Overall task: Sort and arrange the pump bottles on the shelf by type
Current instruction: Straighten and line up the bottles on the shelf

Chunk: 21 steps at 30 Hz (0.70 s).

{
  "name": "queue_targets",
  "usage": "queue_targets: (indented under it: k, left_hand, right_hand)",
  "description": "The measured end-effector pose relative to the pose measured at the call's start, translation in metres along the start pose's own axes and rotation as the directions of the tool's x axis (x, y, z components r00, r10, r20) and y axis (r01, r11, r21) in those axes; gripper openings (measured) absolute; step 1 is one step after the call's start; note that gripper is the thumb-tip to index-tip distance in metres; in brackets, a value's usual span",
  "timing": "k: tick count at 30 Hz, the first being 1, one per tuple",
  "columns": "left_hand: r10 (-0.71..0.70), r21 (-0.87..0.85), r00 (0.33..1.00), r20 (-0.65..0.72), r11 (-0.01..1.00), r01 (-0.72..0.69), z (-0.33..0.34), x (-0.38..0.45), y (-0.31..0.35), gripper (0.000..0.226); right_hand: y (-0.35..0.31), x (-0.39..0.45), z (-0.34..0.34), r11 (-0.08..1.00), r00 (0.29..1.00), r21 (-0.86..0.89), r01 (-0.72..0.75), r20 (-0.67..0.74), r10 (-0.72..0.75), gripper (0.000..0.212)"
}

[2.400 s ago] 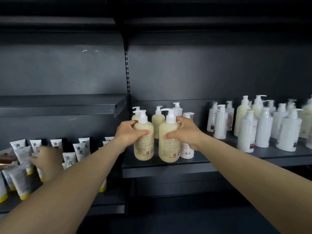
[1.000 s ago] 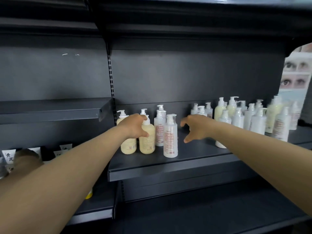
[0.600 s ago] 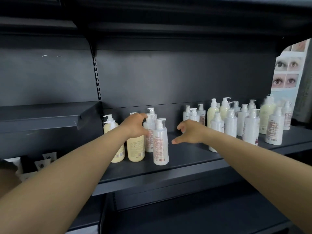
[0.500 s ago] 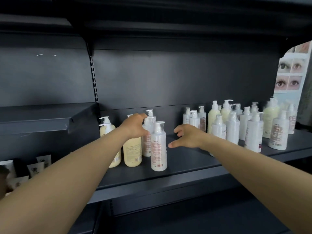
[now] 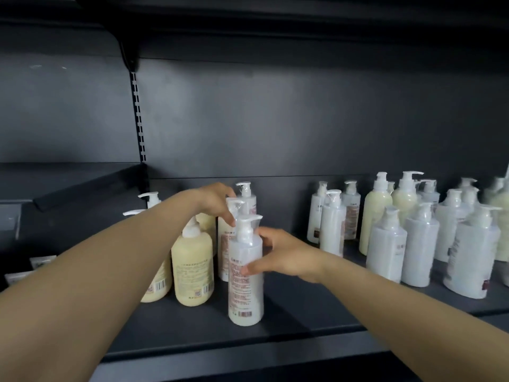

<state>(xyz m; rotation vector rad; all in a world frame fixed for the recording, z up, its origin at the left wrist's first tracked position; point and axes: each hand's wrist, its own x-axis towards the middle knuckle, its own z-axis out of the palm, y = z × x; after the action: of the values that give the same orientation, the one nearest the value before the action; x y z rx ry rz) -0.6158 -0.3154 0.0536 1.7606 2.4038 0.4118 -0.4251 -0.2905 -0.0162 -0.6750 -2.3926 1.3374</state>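
Observation:
On the dark shelf [image 5: 308, 312] a front white pump bottle [image 5: 245, 288] with red print stands upright. My right hand [image 5: 286, 257] wraps its upper body, thumb in front and fingers behind. Behind it stands a middle white bottle [image 5: 225, 244], and my left hand [image 5: 216, 201] curls over its pump head. A third white bottle [image 5: 248, 195] stands further back. Left of these are cream pump bottles [image 5: 192, 267], one partly hidden by my left forearm. At the right is a mixed group of white bottles [image 5: 418, 246] and cream bottles [image 5: 376, 213].
The shelf's back panel rises close behind the bottles. A gap of bare shelf lies between the left cluster and the right group. A lower-left shelf holds small white tubes [image 5: 41, 261]. A slotted upright [image 5: 137, 114] divides the two shelf bays.
My right hand moved left from the bare shelf and closed around the front white bottle. My left hand shifted onto the pump of the white bottle behind it. The view moved closer.

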Motion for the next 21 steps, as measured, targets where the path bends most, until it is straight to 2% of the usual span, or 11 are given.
queue_targets:
  k: [3,4,7,10,14,17,21]
  left_hand:
    - [0.012,0.024,0.996,0.091,1.0,-0.014,0.002,0.007,0.004,0.029]
    - [0.02,0.048,0.993,0.115,0.999,-0.025,0.005,0.009,0.005,0.025]
    - [0.028,0.115,0.992,0.126,0.993,-0.042,0.01,0.008,0.01,0.038]
    - [0.067,0.112,0.996,0.061,0.991,-0.073,0.013,0.003,0.012,0.034]
    - [0.063,0.064,0.998,-0.02,0.996,-0.062,0.017,-0.004,0.019,0.075]
    - [0.097,-0.018,0.992,-0.082,0.995,-0.099,0.018,-0.011,0.033,0.059]
    - [0.187,-0.085,0.976,-0.112,0.977,-0.197,0.022,-0.027,0.073,0.049]
  right_hand:
    - [0.004,0.003,-0.004,0.999,1.0,0.025,0.02,0.016,-0.021,0.052]
    - [0.005,0.004,-0.004,0.999,1.0,0.032,0.025,0.013,-0.025,0.052]
    - [0.006,0.003,-0.003,0.999,1.0,0.043,0.028,-0.008,-0.027,0.051]
    - [0.005,-0.004,-0.004,0.999,0.999,0.042,0.025,-0.044,-0.023,0.052]
    - [0.0,-0.033,-0.012,0.998,0.996,0.065,0.011,-0.089,-0.005,0.05]
    - [-0.003,-0.062,-0.025,0.998,0.989,0.061,-0.004,-0.148,0.013,0.053]
    - [-0.001,-0.111,-0.049,0.998,0.97,0.048,-0.042,-0.239,0.053,0.043]
